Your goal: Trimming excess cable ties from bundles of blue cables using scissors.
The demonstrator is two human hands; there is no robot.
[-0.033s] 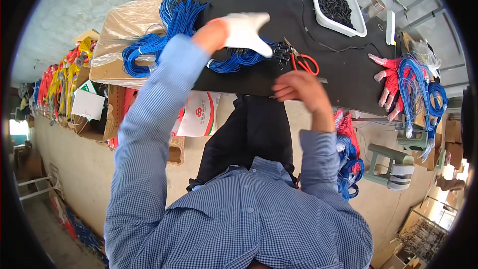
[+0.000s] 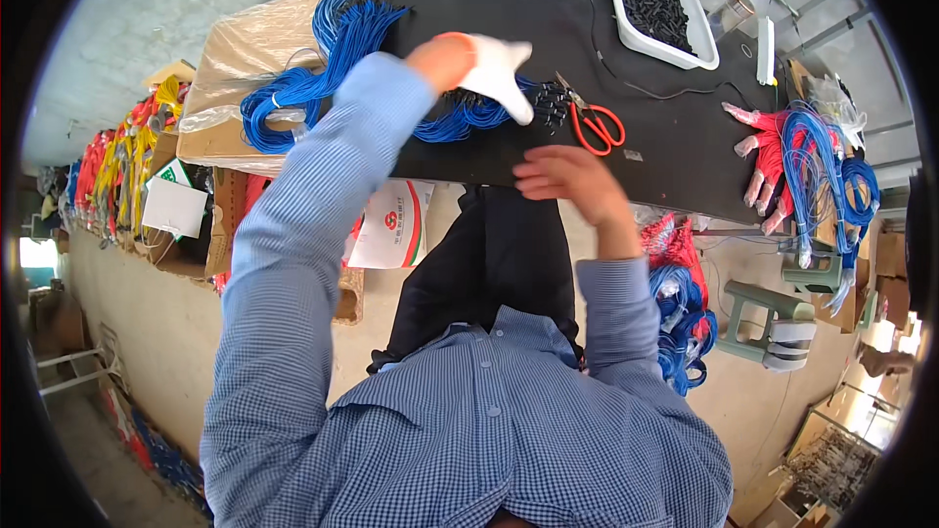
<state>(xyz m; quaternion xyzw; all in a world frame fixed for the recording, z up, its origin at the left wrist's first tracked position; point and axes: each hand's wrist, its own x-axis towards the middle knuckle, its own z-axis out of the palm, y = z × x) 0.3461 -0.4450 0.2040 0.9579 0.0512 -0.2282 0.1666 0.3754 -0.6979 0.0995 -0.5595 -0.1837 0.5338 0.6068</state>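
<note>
Above the black table, my left hand (image 2: 496, 76) wears a white glove with an orange cuff. Its fingers are spread, and nothing shows in them. Beneath it lies a bundle of blue cables (image 2: 458, 123) with black ends fanned out to the right; the glove covers part of it, and I cannot tell whether they touch. My bare right hand (image 2: 575, 181) hovers at the table's near edge, fingers stretched out to the left, holding nothing visible. Just beyond it, a pair of red-handled scissors (image 2: 597, 127) rests beside the cable ends.
A white tray of small black parts (image 2: 652, 15) stands at the back right, near a clear jar (image 2: 734, 12). More blue cables (image 2: 357, 39) lie at the left on a wrapped carton (image 2: 249, 64). Red and blue cable bundles (image 2: 802, 161) hang over the right edge.
My left hand has shifted slightly right over the cable bundle. My right hand has moved a little left along the near edge. The scissors and cables stay in place.
</note>
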